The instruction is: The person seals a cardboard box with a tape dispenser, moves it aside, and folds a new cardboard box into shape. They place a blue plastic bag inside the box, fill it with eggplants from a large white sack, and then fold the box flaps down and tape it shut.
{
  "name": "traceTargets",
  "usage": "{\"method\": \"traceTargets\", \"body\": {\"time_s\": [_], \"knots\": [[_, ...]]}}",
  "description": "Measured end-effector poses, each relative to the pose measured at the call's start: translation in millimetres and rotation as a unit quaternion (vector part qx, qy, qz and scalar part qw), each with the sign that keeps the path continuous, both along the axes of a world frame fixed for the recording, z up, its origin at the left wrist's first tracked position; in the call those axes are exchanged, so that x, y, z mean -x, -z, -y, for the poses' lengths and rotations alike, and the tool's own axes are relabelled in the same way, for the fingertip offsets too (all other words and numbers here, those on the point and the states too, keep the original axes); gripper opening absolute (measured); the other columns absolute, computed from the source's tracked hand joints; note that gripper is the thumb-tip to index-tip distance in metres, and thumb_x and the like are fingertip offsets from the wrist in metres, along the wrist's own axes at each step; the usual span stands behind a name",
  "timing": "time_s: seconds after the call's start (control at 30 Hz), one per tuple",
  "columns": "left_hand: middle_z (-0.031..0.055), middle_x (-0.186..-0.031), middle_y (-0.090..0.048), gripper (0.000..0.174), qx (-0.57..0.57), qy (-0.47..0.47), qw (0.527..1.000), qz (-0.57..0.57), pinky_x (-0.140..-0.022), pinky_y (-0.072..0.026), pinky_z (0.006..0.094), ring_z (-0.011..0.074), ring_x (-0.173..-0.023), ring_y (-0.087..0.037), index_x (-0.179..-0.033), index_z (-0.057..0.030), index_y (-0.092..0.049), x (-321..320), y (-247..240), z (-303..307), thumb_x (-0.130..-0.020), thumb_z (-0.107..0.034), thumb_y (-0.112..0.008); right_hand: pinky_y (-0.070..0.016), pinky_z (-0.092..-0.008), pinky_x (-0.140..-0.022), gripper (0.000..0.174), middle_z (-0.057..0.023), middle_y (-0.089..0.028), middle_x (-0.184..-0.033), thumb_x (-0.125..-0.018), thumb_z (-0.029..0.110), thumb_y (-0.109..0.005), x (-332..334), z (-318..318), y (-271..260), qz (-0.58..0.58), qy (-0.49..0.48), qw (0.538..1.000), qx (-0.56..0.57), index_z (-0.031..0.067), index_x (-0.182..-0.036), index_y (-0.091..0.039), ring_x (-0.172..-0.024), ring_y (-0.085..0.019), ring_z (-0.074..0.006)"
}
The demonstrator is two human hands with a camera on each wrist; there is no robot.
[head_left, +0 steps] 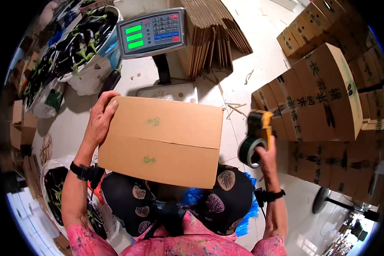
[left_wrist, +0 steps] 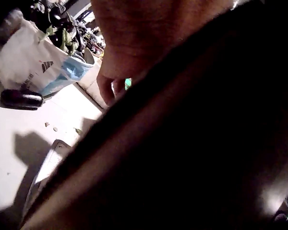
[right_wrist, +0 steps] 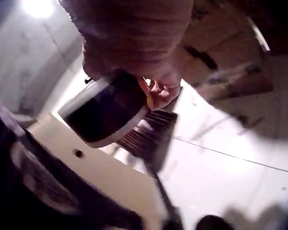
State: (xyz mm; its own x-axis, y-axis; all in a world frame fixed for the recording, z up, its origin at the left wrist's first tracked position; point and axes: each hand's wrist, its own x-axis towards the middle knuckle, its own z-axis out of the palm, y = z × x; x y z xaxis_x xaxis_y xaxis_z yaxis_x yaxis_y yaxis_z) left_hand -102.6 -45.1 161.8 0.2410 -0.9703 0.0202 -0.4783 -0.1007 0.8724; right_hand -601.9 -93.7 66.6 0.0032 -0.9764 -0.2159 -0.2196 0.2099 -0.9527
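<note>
A closed cardboard box [head_left: 162, 128] with green marks rests over the person's lap in the head view, its two top flaps meeting along a middle seam. At its far left corner my left hand [head_left: 99, 121] grips the edge, thumb on top. The left wrist view shows that hand [left_wrist: 134, 43] above a large dark surface. Off the box's right side, my right hand [head_left: 267, 155] holds a tape dispenser [head_left: 266, 123] with a yellow part and a dark roll of tape [head_left: 246, 152]. In the right wrist view the tape roll [right_wrist: 108, 110] hangs below the hand.
A scale display [head_left: 151, 33] stands beyond the box, above its platform [head_left: 183, 91]. Flattened cartons [head_left: 213, 38] lean behind it. Printed boxes [head_left: 320, 94] are stacked at right. Bags of eggplants [head_left: 89, 74] stand at left, another bag [head_left: 55, 164] near the left elbow.
</note>
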Motion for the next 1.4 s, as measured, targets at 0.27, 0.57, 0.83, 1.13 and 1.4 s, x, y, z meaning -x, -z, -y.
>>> {"method": "traceTargets", "body": {"time_s": [0.27,0.57,0.83,1.13,1.4], "knots": [[0.0121,-0.1,-0.06,0.024,0.072,0.021,0.996,0.04,-0.088,-0.0461,0.0325,0.0218,-0.094,-0.059,-0.112,-0.0025,-0.058,-10,7,-3,-0.097,-0.021,-0.055,-0.0485,-0.0383,-0.099,0.066,-0.0102,-0.064,-0.118,-0.074,0.015,-0.069,-77,-10,-183,0.172,-0.104,0.98,0.004,0.0007,-0.135,-0.05,-0.11,-0.062,-0.0242],[0.016,-0.102,-0.06,0.025,0.08,0.028,0.995,0.059,-0.091,-0.0455,0.0374,0.0298,-0.098,-0.059,-0.112,-0.0017,-0.057,-13,6,-5,-0.097,-0.022,-0.053,-0.0483,-0.0329,-0.098,0.07,-0.0083,-0.058,-0.118,-0.067,0.0,-0.072,-177,-16,-235,0.082,-0.224,0.968,0.075,0.004,-0.131,-0.044,-0.113,-0.058,-0.0184],[0.0168,-0.103,-0.06,0.025,0.11,0.023,0.992,0.054,-0.09,-0.0457,0.0387,0.0322,-0.098,-0.058,-0.112,-0.0034,-0.058,-14,13,-7,-0.097,-0.023,-0.056,-0.0538,-0.0355,-0.089,0.068,-0.0168,-0.066,-0.109,-0.075,0.018,-0.083,-232,-3,-189,-0.133,-0.387,0.889,0.206,0.001,-0.127,-0.043,-0.102,-0.066,-0.0233],[0.0168,-0.105,-0.06,0.03,0.175,-0.022,0.983,0.056,-0.093,-0.0459,0.0412,0.0362,-0.102,-0.058,-0.116,-0.003,-0.059,-17,30,-7,-0.096,-0.026,-0.059,-0.0539,-0.0354,-0.088,0.067,-0.0192,-0.068,-0.107,-0.076,0.02,-0.08,-235,7,-180,-0.216,-0.426,0.841,0.255,0.0014,-0.127,-0.042,-0.098,-0.068,-0.0241],[0.0077,-0.093,-0.064,0.044,0.156,-0.008,0.975,-0.16,-0.077,-0.0503,0.0302,0.0175,-0.086,-0.061,-0.115,-0.0022,-0.06,-2,-53,-45,-0.1,-0.044,-0.057,-0.0513,-0.0365,-0.095,0.074,-0.0198,-0.065,-0.116,-0.077,0.024,-0.081,-228,0,-180,-0.242,-0.43,0.838,0.231,0.0001,-0.133,-0.039,-0.107,-0.065,-0.0252]]}}
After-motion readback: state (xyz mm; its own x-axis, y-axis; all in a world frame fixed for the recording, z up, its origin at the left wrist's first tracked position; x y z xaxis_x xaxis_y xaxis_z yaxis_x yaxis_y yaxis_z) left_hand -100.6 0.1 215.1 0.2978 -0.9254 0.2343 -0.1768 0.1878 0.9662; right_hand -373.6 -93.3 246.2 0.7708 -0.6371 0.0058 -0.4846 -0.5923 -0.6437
